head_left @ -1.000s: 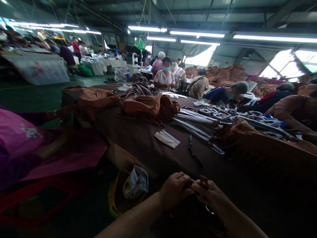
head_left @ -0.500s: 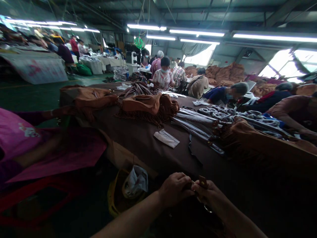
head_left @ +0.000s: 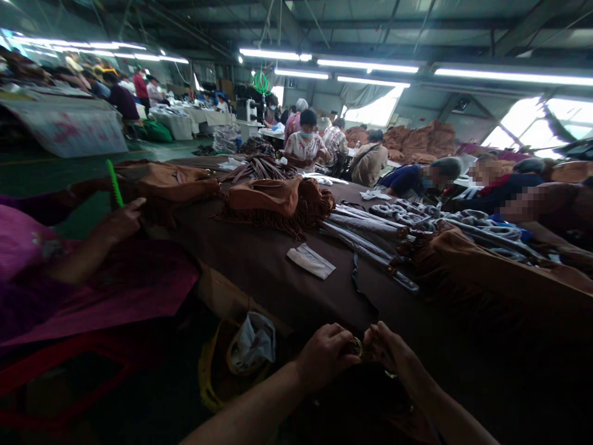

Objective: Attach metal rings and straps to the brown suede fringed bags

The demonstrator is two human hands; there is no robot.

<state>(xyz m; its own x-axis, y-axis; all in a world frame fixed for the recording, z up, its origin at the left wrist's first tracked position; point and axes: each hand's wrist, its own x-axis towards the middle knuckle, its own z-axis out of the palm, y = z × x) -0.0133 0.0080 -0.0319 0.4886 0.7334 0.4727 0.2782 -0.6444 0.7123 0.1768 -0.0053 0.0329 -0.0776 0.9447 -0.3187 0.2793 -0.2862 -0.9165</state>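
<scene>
My left hand [head_left: 324,355] is closed, thumb and forefinger pinching a gold-coloured metal ring [head_left: 356,346]. Close to its right, my right hand [head_left: 393,353] has its fingers bent around a brown leather strap [head_left: 369,351], mostly hidden by the fingers. Below the right palm another bit of shiny metal [head_left: 390,374] shows. Dark brown material hangs under both hands, too dim to make out. Both hands are at the near edge of the brown-covered table [head_left: 273,272].
Brown fringed bags [head_left: 266,196] lie on the table, with a white packet [head_left: 311,261], a black strip [head_left: 356,278] and plastic-wrapped straps [head_left: 365,235]. At left, a co-worker's hand [head_left: 118,222] is beside a green stick-like tool [head_left: 113,183]. A yellow basket [head_left: 208,377] stands below.
My right fingers have shifted over the leather tab, which no longer sticks up. The ring at my left fingertips shows more fully. The co-worker's hand and green tool have risen at left.
</scene>
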